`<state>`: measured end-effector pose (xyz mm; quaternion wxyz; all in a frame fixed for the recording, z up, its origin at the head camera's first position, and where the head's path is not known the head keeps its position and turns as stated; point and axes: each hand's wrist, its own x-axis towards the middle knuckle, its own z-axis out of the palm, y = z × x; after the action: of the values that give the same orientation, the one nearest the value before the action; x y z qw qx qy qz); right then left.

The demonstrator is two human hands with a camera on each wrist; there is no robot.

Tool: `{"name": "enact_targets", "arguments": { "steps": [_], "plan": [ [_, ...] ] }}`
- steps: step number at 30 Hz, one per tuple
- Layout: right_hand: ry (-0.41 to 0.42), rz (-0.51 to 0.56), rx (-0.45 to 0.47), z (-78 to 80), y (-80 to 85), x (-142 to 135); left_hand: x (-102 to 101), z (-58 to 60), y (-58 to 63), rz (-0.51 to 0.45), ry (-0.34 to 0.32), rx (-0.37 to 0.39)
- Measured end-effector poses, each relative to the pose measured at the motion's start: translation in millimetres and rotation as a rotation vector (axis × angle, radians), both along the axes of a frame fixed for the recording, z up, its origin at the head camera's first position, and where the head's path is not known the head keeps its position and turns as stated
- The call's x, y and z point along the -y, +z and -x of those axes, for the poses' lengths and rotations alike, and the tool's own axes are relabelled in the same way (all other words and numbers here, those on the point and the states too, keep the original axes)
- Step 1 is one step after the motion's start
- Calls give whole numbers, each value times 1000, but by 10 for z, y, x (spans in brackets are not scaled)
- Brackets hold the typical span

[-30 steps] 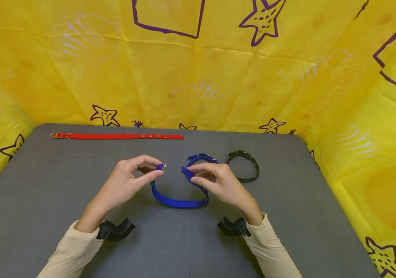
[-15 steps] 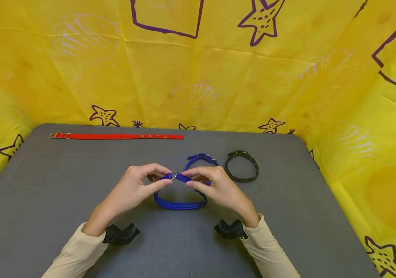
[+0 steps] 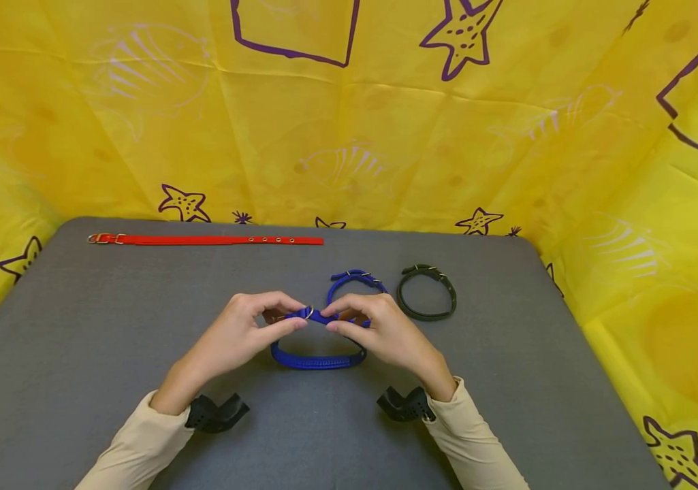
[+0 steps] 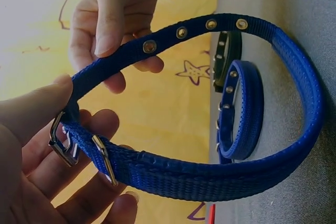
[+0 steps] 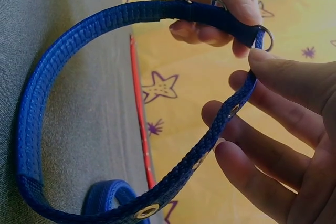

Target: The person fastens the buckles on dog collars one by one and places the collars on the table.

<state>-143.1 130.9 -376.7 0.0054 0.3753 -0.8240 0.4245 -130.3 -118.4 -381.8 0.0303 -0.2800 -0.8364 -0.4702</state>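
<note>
Between my two hands is a blue collar [image 3: 318, 363], bent into a loop whose padded middle hangs low near the table. My left hand [image 3: 226, 340] pinches its end with the metal buckle [image 4: 63, 145]. With thumb and fingers, my right hand [image 3: 388, 333] grips the other end, a strap with several metal eyelets [image 4: 181, 32]. In both wrist views the strap's tip meets the buckle; whether it passes through is partly hidden by my left fingers. Behind my right hand, a second blue collar [image 3: 356, 273] lies fastened in a ring. To its right sits a dark green collar [image 3: 426, 316], also closed.
A red collar [image 3: 189, 241] lies straight along the back of the grey table [image 3: 79, 354]. Yellow cloth [image 3: 349, 122] with drawn starfish and fish stands behind and beside the table. Black wrist mounts [image 3: 216, 413] are on both forearms.
My hands have come together from a gap, bringing the strap tip to the buckle. The left hand moved right, the right hand slightly left. In the last half second they barely shifted.
</note>
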Motion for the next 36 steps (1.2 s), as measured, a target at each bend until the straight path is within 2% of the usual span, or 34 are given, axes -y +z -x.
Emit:
{"name": "enact_targets", "arguments": {
  "steps": [7,13,19,23,29,36],
  "plan": [
    [9,11,29,-7,4,14,-25,-8,-7,33,-33,38],
    [-15,-6,47,10,-3,-2,-42,-1,-15,37,-23,31],
    [13,-62,75,44,-26,-59,-28,6,-23,53,-1,24],
    [19,-80,68,62,-46,-68,-17,12,-37,64,9,27],
    [31,-31,44,41,-48,-41,-15,9,-37,73,15,47],
    [70,-9,13,15,-41,-4,-69,-7,-68,72,-17,87]
  ]
}}
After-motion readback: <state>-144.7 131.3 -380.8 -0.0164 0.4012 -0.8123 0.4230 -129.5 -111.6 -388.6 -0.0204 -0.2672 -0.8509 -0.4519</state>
